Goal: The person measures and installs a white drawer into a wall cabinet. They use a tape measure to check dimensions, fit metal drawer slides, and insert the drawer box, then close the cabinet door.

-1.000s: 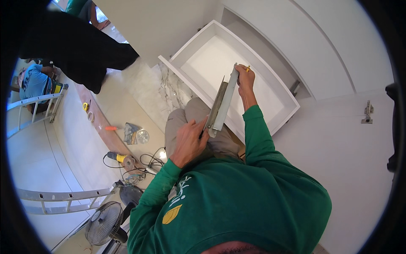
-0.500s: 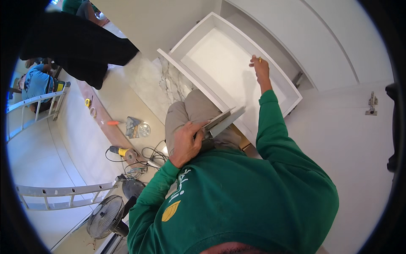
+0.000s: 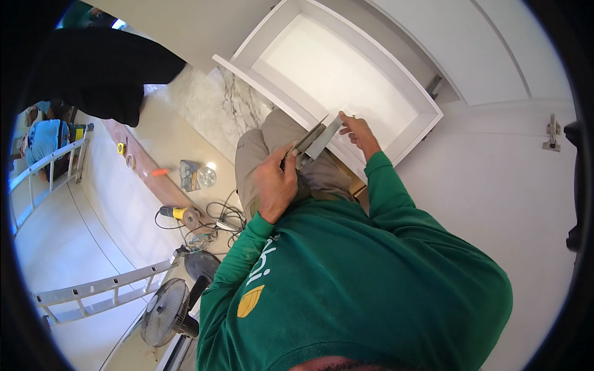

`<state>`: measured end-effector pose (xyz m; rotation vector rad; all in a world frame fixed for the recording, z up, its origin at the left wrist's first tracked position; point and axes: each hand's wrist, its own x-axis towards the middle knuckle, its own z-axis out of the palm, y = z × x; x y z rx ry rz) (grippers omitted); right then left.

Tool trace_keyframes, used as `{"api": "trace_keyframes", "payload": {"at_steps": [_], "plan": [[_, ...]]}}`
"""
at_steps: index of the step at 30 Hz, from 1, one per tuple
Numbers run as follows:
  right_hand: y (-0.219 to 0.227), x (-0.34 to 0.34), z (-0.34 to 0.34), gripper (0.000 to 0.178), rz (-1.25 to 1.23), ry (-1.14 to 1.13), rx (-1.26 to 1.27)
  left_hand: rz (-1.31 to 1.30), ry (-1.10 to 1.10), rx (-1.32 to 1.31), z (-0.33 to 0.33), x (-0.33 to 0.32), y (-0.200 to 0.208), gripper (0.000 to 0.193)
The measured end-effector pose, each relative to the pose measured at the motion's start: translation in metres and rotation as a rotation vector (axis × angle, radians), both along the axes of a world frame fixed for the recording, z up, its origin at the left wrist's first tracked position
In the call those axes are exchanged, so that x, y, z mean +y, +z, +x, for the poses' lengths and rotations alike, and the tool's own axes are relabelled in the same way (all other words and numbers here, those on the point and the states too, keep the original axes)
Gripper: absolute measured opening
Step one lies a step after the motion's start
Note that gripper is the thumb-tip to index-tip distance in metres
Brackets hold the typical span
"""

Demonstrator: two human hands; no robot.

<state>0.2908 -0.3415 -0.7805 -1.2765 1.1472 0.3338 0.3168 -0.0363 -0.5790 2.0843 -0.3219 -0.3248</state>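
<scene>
A green shirt (image 3: 371,278) fills the lower middle of the frame, beside a white panel (image 3: 507,191) along the right. A white drawer (image 3: 266,79) stands pulled out at upper centre, its floor bare, and a black cloth (image 3: 93,68) hangs at upper left. One ladder (image 3: 49,162) leans at the left edge; another ladder (image 3: 111,284) crosses the lower left, near a standing fan (image 3: 166,312). A co-worker in blue (image 3: 46,141) is partly visible behind the first.

At centre, the left hand (image 3: 276,185) is closed around the lower ends of two metal strips, a pale strip (image 3: 323,140) and a darker strip (image 3: 307,140); both slant up and right over the grey trousers (image 3: 250,154) and the drawer's near edge. The right hand (image 3: 361,134) has its fingertips at the pale strip's upper end; whether they pinch it, I cannot tell.

Smaller things lie at left of centre: a yellow and black grinder (image 3: 179,213), a round clear container (image 3: 206,177), a tape measure (image 3: 121,148). A metal hinge (image 3: 552,133) sits at upper right.
</scene>
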Motion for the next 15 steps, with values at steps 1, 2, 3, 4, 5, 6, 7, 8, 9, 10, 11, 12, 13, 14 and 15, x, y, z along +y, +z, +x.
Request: {"api": "trace_keyframes", "payload": {"at_steps": [1,2,3,4,5,6,7,8,9,10,11,12,13,14,15], "plan": [[-0.004,0.005,0.008,0.069,0.013,-0.066,-0.048,-0.013,-0.014,0.002,0.003,-0.004,0.004,0.023],[-0.008,0.008,0.018,0.066,0.018,-0.132,-0.086,-0.027,-0.024,0.002,0.005,-0.007,0.008,0.024],[-0.011,0.011,0.031,0.052,-0.074,-0.234,-0.089,-0.028,-0.039,-0.017,0.005,-0.009,0.012,0.024],[-0.011,0.008,0.041,0.047,-0.112,-0.273,-0.127,-0.026,-0.054,-0.036,0.005,-0.010,0.015,0.025],[-0.010,0.004,0.051,0.043,-0.150,-0.312,-0.169,-0.023,-0.069,-0.057,0.005,-0.011,0.019,0.026],[-0.008,0.001,0.059,0.039,-0.195,-0.361,-0.184,-0.033,-0.069,-0.068,0.006,-0.011,0.022,0.027],[-0.004,-0.005,0.066,0.032,-0.232,-0.323,-0.199,-0.044,-0.072,-0.076,0.006,-0.011,0.025,0.028],[0.000,-0.010,0.071,0.032,-0.296,-0.274,-0.219,-0.056,-0.076,-0.082,0.006,-0.011,0.028,0.029],[0.006,-0.017,0.078,0.032,-0.363,-0.223,-0.241,-0.093,-0.075,-0.120,0.008,-0.011,0.030,0.028],[0.012,-0.024,0.084,0.032,-0.431,-0.174,-0.255,-0.131,-0.072,-0.159,0.010,-0.011,0.033,0.028],[0.019,-0.030,0.090,0.032,-0.498,-0.149,-0.303,-0.154,-0.065,-0.194,0.012,-0.010,0.035,0.027],[0.026,-0.035,0.099,0.031,-0.566,-0.120,-0.401,-0.155,-0.058,-0.161,0.012,-0.009,0.038,0.027],[0.034,-0.038,0.106,0.029,-0.633,-0.098,-0.479,-0.139,-0.049,-0.120,0.011,-0.006,0.041,0.027],[0.042,-0.041,0.113,0.028,-0.686,-0.082,-0.521,-0.131,-0.037,-0.088,0.010,-0.004,0.044,0.027],[0.054,-0.047,0.119,0.028,-0.662,-0.059,-0.556,-0.124,-0.026,-0.055,0.010,-0.003,0.046,0.027]]}}
